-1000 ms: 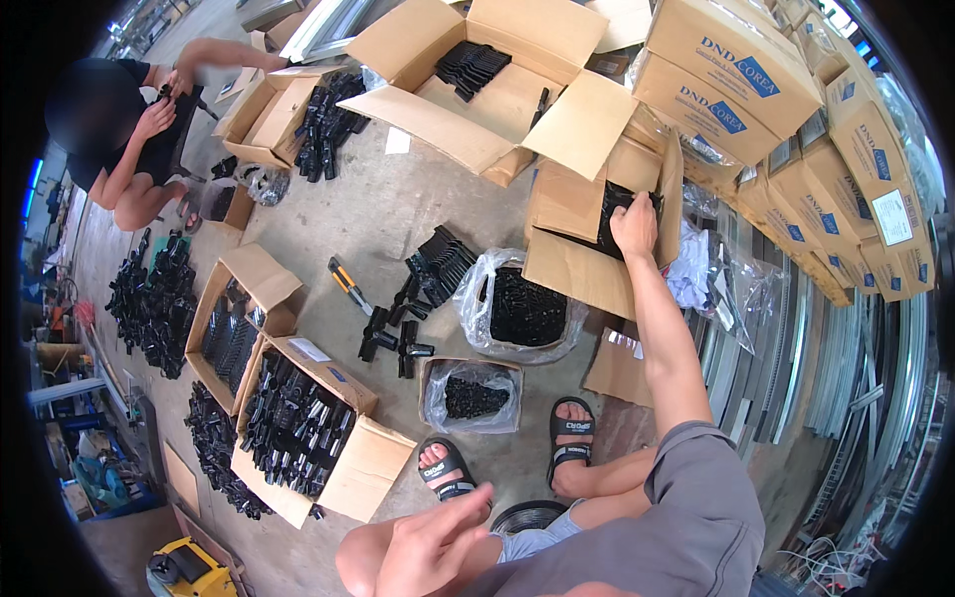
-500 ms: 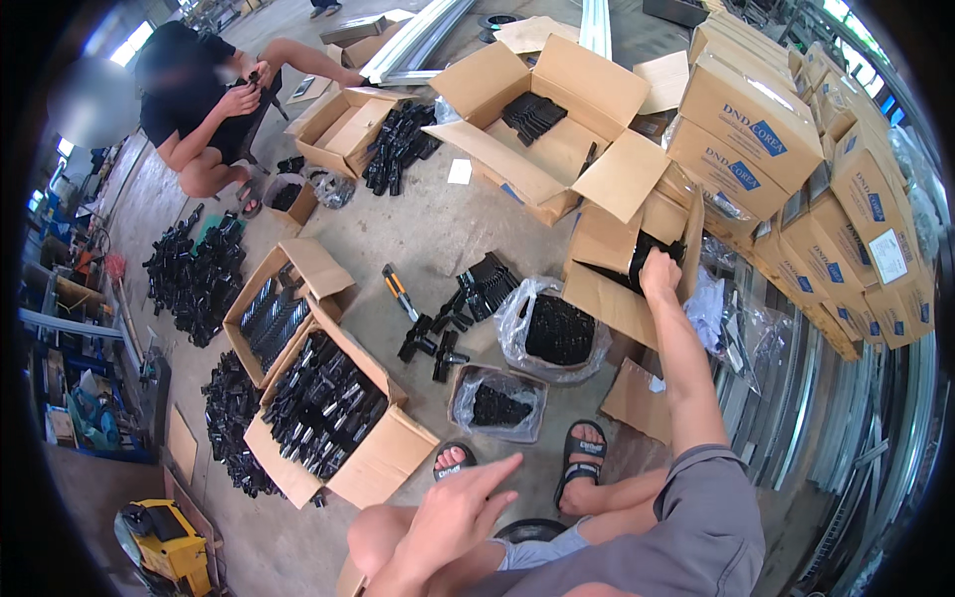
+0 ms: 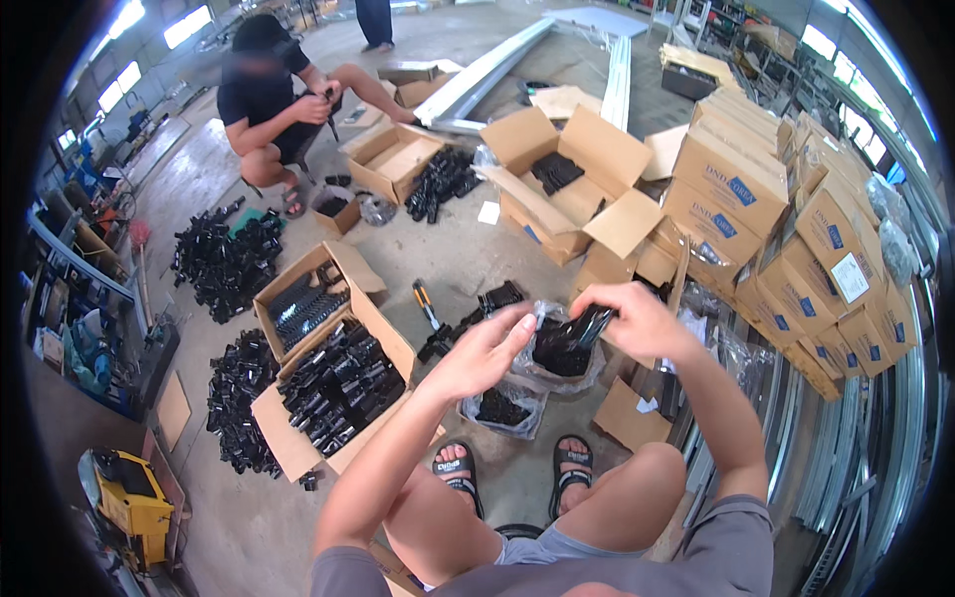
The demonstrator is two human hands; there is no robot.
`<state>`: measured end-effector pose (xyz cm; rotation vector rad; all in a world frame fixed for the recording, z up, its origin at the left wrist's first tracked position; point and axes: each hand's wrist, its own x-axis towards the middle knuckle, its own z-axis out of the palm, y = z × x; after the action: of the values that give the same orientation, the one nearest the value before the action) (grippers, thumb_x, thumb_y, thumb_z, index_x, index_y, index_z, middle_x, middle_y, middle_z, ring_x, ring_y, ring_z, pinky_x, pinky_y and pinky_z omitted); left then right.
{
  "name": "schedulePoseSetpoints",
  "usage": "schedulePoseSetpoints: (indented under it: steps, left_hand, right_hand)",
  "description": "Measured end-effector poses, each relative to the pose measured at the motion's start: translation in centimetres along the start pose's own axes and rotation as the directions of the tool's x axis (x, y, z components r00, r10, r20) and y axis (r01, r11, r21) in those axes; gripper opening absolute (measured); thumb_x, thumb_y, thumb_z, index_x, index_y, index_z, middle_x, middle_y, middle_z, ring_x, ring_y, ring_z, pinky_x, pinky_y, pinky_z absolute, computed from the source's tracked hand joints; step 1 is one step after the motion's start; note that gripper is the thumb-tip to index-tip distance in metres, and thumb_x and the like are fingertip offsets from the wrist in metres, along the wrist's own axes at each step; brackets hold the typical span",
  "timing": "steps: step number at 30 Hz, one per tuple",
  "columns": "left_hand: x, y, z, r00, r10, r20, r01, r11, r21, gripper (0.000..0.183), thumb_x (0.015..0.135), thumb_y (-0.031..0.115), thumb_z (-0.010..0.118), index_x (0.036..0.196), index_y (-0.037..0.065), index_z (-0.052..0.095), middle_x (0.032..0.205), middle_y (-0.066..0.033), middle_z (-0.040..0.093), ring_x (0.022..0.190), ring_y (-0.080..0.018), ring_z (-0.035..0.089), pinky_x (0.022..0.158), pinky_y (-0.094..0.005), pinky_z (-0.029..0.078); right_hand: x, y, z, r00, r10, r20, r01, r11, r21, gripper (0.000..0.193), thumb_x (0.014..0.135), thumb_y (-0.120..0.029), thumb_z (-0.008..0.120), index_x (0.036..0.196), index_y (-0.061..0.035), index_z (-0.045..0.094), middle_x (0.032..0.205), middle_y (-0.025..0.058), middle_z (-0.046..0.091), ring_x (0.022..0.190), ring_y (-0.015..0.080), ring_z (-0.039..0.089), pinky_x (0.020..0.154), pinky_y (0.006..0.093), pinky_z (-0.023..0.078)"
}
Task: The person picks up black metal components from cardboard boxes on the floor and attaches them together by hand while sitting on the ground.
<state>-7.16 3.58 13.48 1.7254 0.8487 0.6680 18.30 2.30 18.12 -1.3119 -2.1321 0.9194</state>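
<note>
My right hand is closed around a shiny black plastic part, raised over a clear plastic bag filled with small black pieces. Whether the grip holds one part or several is blurred. Just left of it, my left hand has its fingers stretched out and holds nothing. Closer to my feet stands a small bag-lined box with more black pieces. An orange-handled knife lies on the floor beyond my left hand, near black fittings partly covered by that hand.
Open cartons of black parts stand at left, beside loose heaps. A large open carton is ahead. Stacked cartons and metal profiles line the right. Another person sits at far left, handling a small dark part.
My right hand has come out of the carton on the right with a black part and moved left. My left hand has risen toward it. The view has tilted up.
</note>
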Motion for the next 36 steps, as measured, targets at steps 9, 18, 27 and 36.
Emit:
schedulePoseSetpoints:
  steps: [9,18,27,36]
  left_hand:
    - [-5.3,0.7,-1.1,0.934,0.026,0.356,0.22,0.745,-0.63,0.036,0.1,0.037,0.052,0.113,0.004,0.059,0.098,-0.0031,0.064,0.088,-0.0096,0.06,0.077,-0.0258,0.051]
    - [-5.5,1.4,0.1,0.988,-0.115,-0.101,-0.002,0.655,-0.756,0.027,0.091,0.018,0.069,0.111,0.002,0.063,0.104,-0.0069,0.067,0.094,-0.0143,0.063,0.088,-0.0307,0.051]
    - [-4.0,-1.6,2.1,0.976,-0.214,-0.04,0.132,0.727,-0.674,0.027,0.09,0.01,0.069,0.113,-0.001,0.062,0.103,-0.0075,0.069,0.092,-0.0132,0.065,0.085,-0.0275,0.051]
    - [-2.6,-2.4,2.0,0.959,-0.278,-0.054,0.135,0.617,-0.775,0.022,0.092,0.016,0.067,0.106,0.0,0.059,0.099,-0.0039,0.064,0.092,-0.0115,0.062,0.09,-0.0348,0.054]
  right_hand:
    - [1.0,-4.7,3.2,0.954,-0.297,0.044,0.292,0.952,0.096,0.034,0.071,0.011,0.053,0.099,-0.0025,0.067,0.093,0.0116,0.07,0.09,0.0232,0.067,0.082,0.0311,0.049]
    - [2.7,-6.1,6.7,0.855,0.257,-0.451,0.256,0.548,0.797,0.029,0.086,-0.005,0.071,0.105,-0.0015,0.05,0.088,0.0076,0.062,0.066,0.0144,0.065,0.057,0.0279,0.056]
    - [2.6,-2.1,11.4,0.897,0.089,-0.433,0.256,0.694,0.673,0.032,0.094,-0.017,0.065,0.118,0.0024,0.057,0.115,0.0103,0.063,0.097,0.0105,0.059,0.086,0.0262,0.048]
    - [3.3,-0.8,11.4,0.943,0.14,-0.301,0.182,0.542,0.821,0.045,0.097,-0.028,0.06,0.13,0.0018,0.052,0.128,0.0123,0.058,0.117,0.0168,0.054,0.098,0.0314,0.043]
